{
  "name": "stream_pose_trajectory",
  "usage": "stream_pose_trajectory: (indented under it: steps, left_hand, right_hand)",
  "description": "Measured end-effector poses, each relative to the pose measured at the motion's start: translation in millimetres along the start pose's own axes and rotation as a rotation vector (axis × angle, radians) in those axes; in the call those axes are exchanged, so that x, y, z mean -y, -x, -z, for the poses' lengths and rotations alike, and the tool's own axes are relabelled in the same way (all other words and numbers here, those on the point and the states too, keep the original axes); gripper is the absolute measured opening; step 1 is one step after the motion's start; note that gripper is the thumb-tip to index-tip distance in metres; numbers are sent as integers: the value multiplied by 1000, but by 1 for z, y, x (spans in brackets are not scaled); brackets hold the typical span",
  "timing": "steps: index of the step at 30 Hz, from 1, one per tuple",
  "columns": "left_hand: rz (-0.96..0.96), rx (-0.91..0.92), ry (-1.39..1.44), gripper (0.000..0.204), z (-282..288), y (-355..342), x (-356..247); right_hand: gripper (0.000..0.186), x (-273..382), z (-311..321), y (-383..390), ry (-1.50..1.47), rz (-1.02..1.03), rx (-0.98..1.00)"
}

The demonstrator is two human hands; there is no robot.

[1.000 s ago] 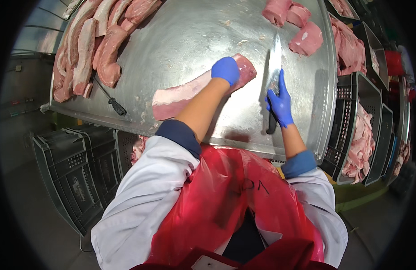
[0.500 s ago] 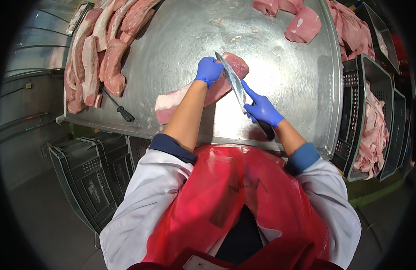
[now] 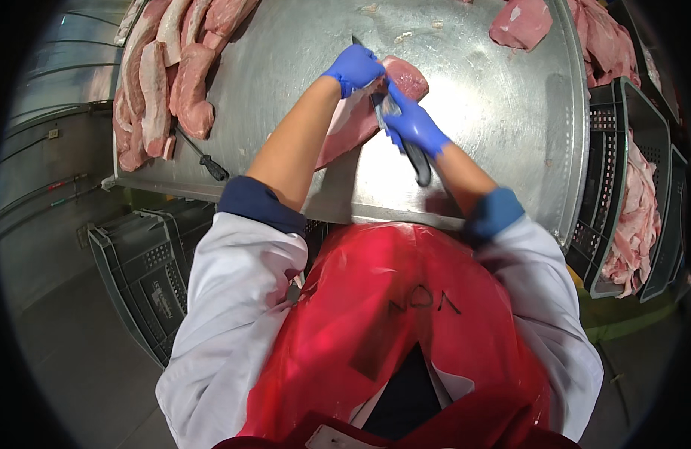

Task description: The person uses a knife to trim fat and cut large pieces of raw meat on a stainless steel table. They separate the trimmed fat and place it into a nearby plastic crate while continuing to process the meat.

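Note:
A long boneless piece of pork loin (image 3: 353,133) lies at a slant on the metal table, its rounded far end showing past my gloved hands. My left hand (image 3: 356,70), in a blue glove, is closed on the loin's upper edge near that end. Exactly what its fingers pinch is hidden. In my right hand (image 3: 419,127), also blue-gloved, is a knife (image 3: 419,166) with a black handle. Its blade runs across the meat and under my left hand, with the dark tip showing beyond the knuckles. My left forearm covers the loin's near end.
Several long loins (image 3: 154,86) are piled on the table (image 3: 278,67) at far left, with a black-handled tool (image 3: 213,168) beside them. A cut meat piece (image 3: 521,24) lies at far right. Crates (image 3: 604,176) with pale trimmings (image 3: 631,224) stand right; dark crates (image 3: 154,273) stand lower left.
My right hand has moved up and closer to my left hand, bringing the knife further along the loin. The blade now passes beneath my left hand. The whole view has shifted slightly.

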State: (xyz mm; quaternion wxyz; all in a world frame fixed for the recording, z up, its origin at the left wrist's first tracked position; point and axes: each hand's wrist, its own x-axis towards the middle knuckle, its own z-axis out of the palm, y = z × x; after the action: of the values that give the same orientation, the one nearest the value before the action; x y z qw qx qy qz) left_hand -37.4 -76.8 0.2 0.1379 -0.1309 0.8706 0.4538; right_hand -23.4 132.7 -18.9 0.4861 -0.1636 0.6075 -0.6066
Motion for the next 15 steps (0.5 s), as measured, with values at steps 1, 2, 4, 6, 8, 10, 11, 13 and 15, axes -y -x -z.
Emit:
stream_pose_trajectory:
  steps: [1,2,4,6,8,10,11,13,15]
  left_hand:
    - [-69,18,-80,16,3,-6,2]
    - [-137,48,-170,17,6,-11,4]
    - [-269,79,-348,19,17,-21,19]
    - [-299,89,-324,19,20,-18,16]
    - [-328,103,-305,17,30,-18,16]
    - [-315,128,-252,17,31,-21,3]
    - [-300,136,-245,17,33,-20,-2]
    - [-295,115,-234,17,42,-15,-6]
    - [-2,93,120,16,50,-1,-8]
  right_hand:
    - [82,-2,-2,-2,3,-2,-26]
    - [81,-4,-4,-3,6,-3,-52]
    - [79,-6,-23,10,60,-41,-28]
    - [77,-10,-27,71,208,-116,42]
    - [78,-15,-29,48,208,-37,11]
    - [81,-24,-26,1,125,12,-86]
    - [82,-13,-28,-9,127,3,-92]
    - [82,-7,-37,0,179,-15,-59]
    - [82,-21,-50,57,289,-30,15]
